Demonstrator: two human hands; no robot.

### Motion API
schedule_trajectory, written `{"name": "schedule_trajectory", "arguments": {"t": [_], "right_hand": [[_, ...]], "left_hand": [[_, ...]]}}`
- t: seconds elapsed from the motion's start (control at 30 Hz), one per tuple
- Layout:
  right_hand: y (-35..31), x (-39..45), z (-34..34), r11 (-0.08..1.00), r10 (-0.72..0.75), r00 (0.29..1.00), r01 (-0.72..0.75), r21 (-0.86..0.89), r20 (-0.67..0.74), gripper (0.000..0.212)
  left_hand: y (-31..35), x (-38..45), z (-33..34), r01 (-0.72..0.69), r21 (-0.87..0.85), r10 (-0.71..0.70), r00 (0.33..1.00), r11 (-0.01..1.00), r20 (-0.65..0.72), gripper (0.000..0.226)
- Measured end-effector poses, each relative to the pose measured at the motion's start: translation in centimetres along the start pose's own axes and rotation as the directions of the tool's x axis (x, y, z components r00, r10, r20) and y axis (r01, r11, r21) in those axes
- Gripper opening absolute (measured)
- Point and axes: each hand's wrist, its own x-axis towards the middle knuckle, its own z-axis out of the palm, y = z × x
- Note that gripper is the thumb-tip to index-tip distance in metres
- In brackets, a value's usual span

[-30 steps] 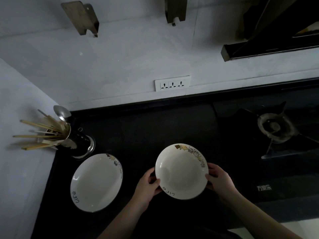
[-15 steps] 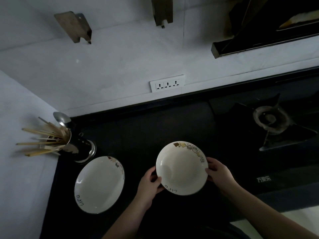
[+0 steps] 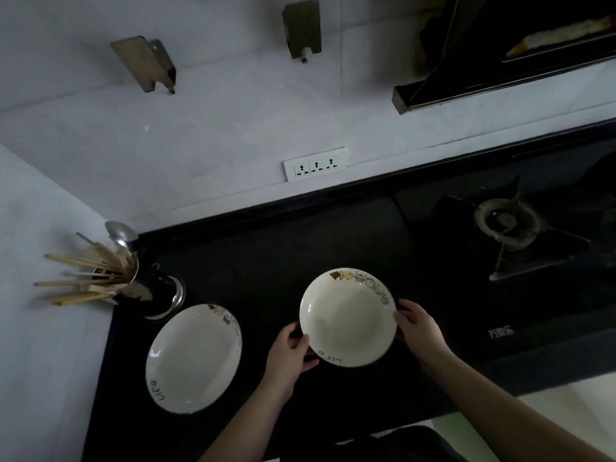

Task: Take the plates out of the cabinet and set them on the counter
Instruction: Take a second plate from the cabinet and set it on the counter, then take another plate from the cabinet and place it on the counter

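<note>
A white deep plate (image 3: pixel 348 316) with a patterned rim and small lettering is held over the black counter (image 3: pixel 266 261), near its middle. My left hand (image 3: pixel 290 351) grips its near-left edge and my right hand (image 3: pixel 416 328) grips its right edge. Whether the plate touches the counter I cannot tell. A second matching plate (image 3: pixel 193 358) lies flat on the counter to the left, apart from my hands. The cabinet is not in view.
A metal holder (image 3: pixel 146 291) with chopsticks and a spoon stands at the back left, close behind the left plate. A gas burner (image 3: pixel 506 225) sits to the right. A wall socket (image 3: pixel 315 164) and a range hood (image 3: pixel 500 61) are above.
The plate in my hands has shifted slightly away from me and sits a little lower over the counter. The view has tilted. The left plate has not moved.
</note>
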Motion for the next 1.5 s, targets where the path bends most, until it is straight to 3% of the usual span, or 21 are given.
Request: {"name": "schedule_trajectory", "arguments": {"t": [0.17, 0.3, 0.43, 0.57, 0.63, 0.73, 0.97, 1.1, 1.17, 1.3, 1.5], "right_hand": [[0.9, -1.8, -0.8, 0.995, 0.062, 0.998, -0.063, -0.071, -0.025, 0.029], [1.4, -4.6, -0.8, 0.992, 0.058, 0.997, -0.053, -0.112, 0.043, 0.024], [1.2, -8.4, 0.2, 0.988, 0.029, 0.998, -0.021, -0.153, 0.049, 0.037], [1.0, -13.4, 1.5, 0.962, -0.018, 0.993, 0.050, -0.270, 0.117, 0.033], [1.6, -16.1, 1.6, 0.925, -0.083, 0.987, 0.128, -0.358, 0.137, 0.037], [2.9, -20.0, 1.4, 0.837, -0.162, 0.978, 0.208, -0.506, 0.134, 0.048], [7.7, -24.9, -1.5, 0.698, -0.274, 0.962, 0.207, -0.685, 0.011, 0.058], [9.7, -26.4, -3.2, 0.651, -0.314, 0.946, 0.149, -0.745, -0.085, 0.060], [10.7, -27.3, -3.8, 0.645, -0.302, 0.946, 0.111, -0.756, -0.119, 0.061], [12.8, -29.8, -5.8, 0.663, -0.292, 0.939, 0.060, -0.746, -0.184, 0.063], [17.9, -35.9, -10.6, 0.798, -0.237, 0.900, -0.035, -0.602, -0.365, 0.068]], "left_hand": [[-0.3, -1.1, -1.5, -0.017, 0.190, 0.019, 1.000, 0.982, -0.008, 0.035], [-0.6, -2.8, -3.8, -0.192, 0.471, 0.134, 0.979, 0.861, 0.154, 0.033], [-0.5, -4.4, -5.8, -0.429, 0.667, 0.286, 0.904, 0.609, 0.320, 0.037], [-0.9, -5.6, -7.1, -0.594, 0.782, 0.488, 0.748, 0.189, 0.451, 0.042], [-1.3, -6.0, -7.1, -0.627, 0.779, 0.523, 0.668, 0.014, 0.529, 0.043], [-1.9, -6.8, -6.3, -0.661, 0.736, 0.513, 0.585, -0.148, 0.629, 0.043], [-3.5, -9.0, -2.4, -0.740, 0.588, 0.396, 0.458, -0.327, 0.796, 0.048], [-4.3, -10.4, -0.8, -0.722, 0.583, 0.363, 0.465, -0.372, 0.807, 0.051], [-4.6, -11.1, 0.0, -0.698, 0.582, 0.358, 0.462, -0.417, 0.811, 0.055], [-5.7, -13.0, 2.3, -0.713, 0.489, 0.290, 0.394, -0.502, 0.872, 0.062], [-9.6, -19.2, 8.5, -0.726, 0.336, 0.172, 0.293, -0.601, 0.941, 0.067]]}}
